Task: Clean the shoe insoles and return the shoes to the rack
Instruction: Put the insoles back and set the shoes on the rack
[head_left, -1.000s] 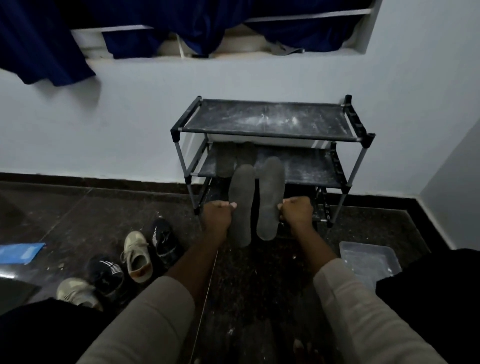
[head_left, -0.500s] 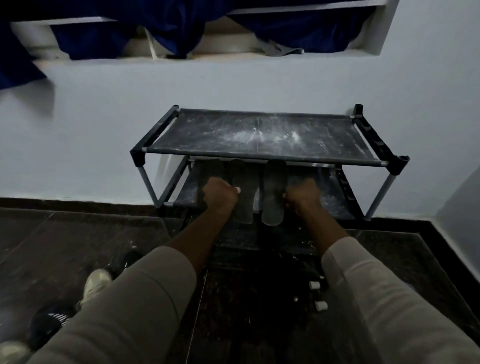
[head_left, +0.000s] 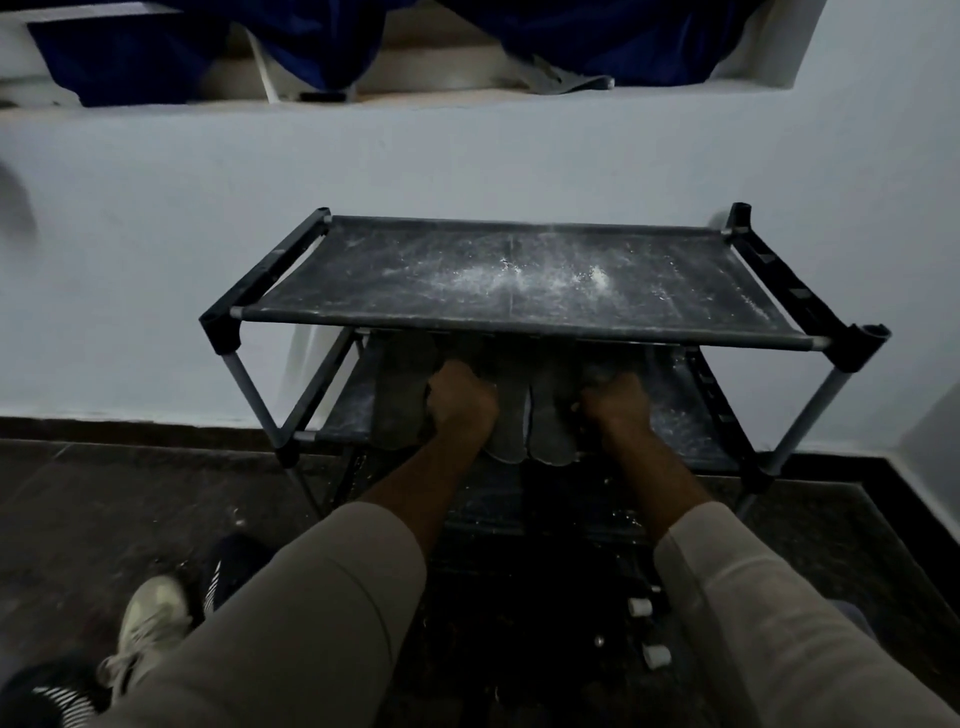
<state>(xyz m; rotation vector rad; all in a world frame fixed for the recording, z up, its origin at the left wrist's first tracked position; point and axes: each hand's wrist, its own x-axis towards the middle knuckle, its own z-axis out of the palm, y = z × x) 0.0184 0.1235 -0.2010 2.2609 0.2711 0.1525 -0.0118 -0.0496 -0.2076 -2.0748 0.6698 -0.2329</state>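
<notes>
Two grey insoles lie side by side on the rack's middle shelf (head_left: 691, 421), their heels hanging over its front edge. My left hand (head_left: 460, 402) grips the left insole (head_left: 506, 426). My right hand (head_left: 615, 410) grips the right insole (head_left: 550, 426). Both hands are under the dusty top shelf (head_left: 519, 280) of the black shoe rack (head_left: 852, 340). Another pair of grey insoles (head_left: 400, 395) lies on the same shelf just left of my left hand. The far ends of all the insoles are hidden under the top shelf.
A white sneaker (head_left: 150, 623) and a black sneaker (head_left: 228, 571) sit on the dark floor at lower left, with a black striped shoe (head_left: 47, 696) in the corner. Small white caps (head_left: 641, 608) lie on the floor by my right sleeve. The wall stands behind the rack.
My hands carried both insoles forward from in front of the rack and down onto the middle shelf. I have moved closer to the rack; the plastic tub at right left the view.
</notes>
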